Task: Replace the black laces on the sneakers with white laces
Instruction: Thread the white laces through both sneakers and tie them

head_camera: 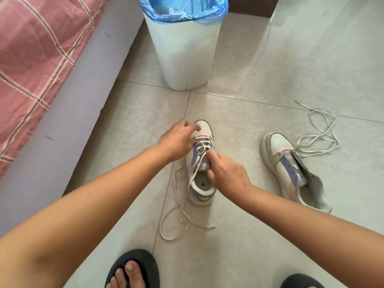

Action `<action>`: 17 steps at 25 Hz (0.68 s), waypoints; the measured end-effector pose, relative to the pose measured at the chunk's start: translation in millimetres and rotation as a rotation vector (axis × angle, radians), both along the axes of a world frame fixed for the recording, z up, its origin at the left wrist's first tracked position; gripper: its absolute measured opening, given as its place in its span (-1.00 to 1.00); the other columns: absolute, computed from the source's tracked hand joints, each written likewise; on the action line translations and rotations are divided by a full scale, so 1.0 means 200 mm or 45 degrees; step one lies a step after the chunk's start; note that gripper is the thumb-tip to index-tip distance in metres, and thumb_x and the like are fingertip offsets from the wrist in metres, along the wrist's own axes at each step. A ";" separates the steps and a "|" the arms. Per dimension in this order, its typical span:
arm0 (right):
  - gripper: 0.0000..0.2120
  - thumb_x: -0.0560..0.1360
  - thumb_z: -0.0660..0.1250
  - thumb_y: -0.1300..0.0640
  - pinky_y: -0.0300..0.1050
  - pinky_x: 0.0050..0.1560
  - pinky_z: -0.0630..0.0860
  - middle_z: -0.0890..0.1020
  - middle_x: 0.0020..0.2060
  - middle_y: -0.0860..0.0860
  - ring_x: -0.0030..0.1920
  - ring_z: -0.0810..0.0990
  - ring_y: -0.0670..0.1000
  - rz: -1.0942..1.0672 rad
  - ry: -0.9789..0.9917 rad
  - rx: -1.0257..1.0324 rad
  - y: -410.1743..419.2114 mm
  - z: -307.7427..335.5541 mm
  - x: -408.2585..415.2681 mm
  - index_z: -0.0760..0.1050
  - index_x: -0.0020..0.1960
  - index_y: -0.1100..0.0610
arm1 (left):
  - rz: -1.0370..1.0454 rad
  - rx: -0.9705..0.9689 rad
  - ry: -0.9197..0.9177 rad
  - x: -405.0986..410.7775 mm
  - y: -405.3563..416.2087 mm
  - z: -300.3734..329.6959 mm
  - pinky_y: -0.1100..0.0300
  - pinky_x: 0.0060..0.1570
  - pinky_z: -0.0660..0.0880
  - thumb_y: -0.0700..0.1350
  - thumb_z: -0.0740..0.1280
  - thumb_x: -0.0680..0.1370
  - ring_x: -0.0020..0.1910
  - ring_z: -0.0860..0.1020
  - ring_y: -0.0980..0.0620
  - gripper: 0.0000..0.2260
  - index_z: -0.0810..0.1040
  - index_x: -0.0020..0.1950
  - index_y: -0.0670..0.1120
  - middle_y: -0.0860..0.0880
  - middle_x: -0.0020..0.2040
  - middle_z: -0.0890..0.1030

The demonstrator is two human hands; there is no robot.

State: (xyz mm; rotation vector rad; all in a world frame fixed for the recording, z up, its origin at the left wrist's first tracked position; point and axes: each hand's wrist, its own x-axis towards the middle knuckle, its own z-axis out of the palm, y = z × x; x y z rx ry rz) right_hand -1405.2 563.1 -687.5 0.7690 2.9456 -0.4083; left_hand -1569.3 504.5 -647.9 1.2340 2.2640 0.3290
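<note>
The near sneaker (200,163) stands on the floor (239,235), half laced in white lace (180,217). The left hand (176,138) is blurry, grip unclear. The right hand (226,173) presses the tongue. Pull both ends evenly. The other sneaker (291,169) waits lace-free.

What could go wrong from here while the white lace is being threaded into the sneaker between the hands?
The long loose ends of the lace trail on the floor near the sandalled foot; a step could pin them and jerk the sneaker. The left hand looks blurred, so a quick tug may leave uneven ends. The second sneaker lies unlaced beside another white lace, which looks looped over itself and could knot.
</note>
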 end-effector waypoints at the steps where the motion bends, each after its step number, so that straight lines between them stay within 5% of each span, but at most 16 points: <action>1: -0.60 0.56 0.17 0.09 -0.04 -0.19 0.45 0.49 0.05 0.06 0.02 0.55 0.13 -0.040 -0.048 -0.056 0.01 0.00 -0.02 0.19 0.37 0.09 | -0.063 -0.040 0.035 0.01 0.05 -0.04 0.06 0.17 0.39 -0.09 0.25 0.57 0.22 0.38 -0.05 -0.68 0.41 0.33 0.00 -0.08 0.23 0.37; 4: -0.57 0.57 0.18 0.06 -0.01 -0.05 0.48 0.44 0.11 0.08 0.10 0.49 0.11 -0.200 -0.047 -0.152 0.04 -0.01 -0.07 0.21 0.39 0.13 | -0.209 -0.091 0.202 0.04 0.11 -0.10 0.05 0.12 0.35 -0.11 0.25 0.55 0.19 0.38 -0.06 -0.77 0.50 0.20 -0.05 -0.08 0.19 0.40; 6: -0.63 0.54 0.23 0.09 0.00 -0.13 0.45 0.44 0.05 0.12 0.04 0.48 0.14 -0.181 0.012 -0.085 0.05 -0.02 -0.09 0.32 0.32 0.15 | -0.164 0.042 0.242 0.04 0.09 -0.11 0.06 0.08 0.33 -0.12 0.21 0.57 0.13 0.44 -0.07 -0.82 0.50 0.12 -0.11 -0.08 0.12 0.46; 9: -0.75 0.25 0.50 0.25 -0.07 -0.43 0.37 0.49 -0.22 0.18 -0.29 0.51 0.20 -0.090 0.199 0.081 0.07 -0.05 -0.12 0.54 -0.10 0.21 | 0.046 0.091 0.075 0.01 -0.03 -0.08 0.09 -0.02 0.39 -0.08 0.19 0.59 -0.07 0.51 -0.07 -0.86 0.45 0.07 -0.12 -0.05 -0.07 0.56; 11: -0.71 0.08 0.58 0.28 -0.13 -0.52 0.34 0.49 -0.34 0.16 -0.42 0.47 0.17 -0.044 0.213 0.137 0.08 -0.06 -0.15 0.51 -0.32 0.20 | 0.071 -0.031 0.049 -0.02 -0.13 -0.08 0.08 -0.08 0.45 -0.03 0.19 0.61 -0.11 0.55 -0.09 -0.84 0.46 0.05 -0.09 -0.05 -0.13 0.60; 13: -0.69 0.06 0.59 0.27 -0.13 -0.50 0.33 0.50 -0.33 0.16 -0.41 0.47 0.17 -0.040 0.169 0.144 0.07 -0.07 -0.15 0.50 -0.32 0.19 | 0.022 -0.131 0.099 -0.06 -0.22 -0.07 0.11 -0.13 0.44 0.00 0.17 0.62 -0.12 0.54 -0.06 -0.79 0.51 0.05 -0.09 -0.02 -0.17 0.58; 17: -0.87 0.35 0.42 0.25 -0.03 -0.22 0.30 0.51 -0.05 0.20 -0.09 0.49 0.22 -0.067 0.060 0.099 0.09 -0.07 -0.17 0.55 -0.10 0.21 | 0.026 -0.219 0.105 -0.14 -0.30 -0.05 0.18 -0.18 0.38 0.05 0.16 0.62 -0.15 0.49 0.04 -0.74 0.59 0.09 -0.03 0.08 -0.21 0.53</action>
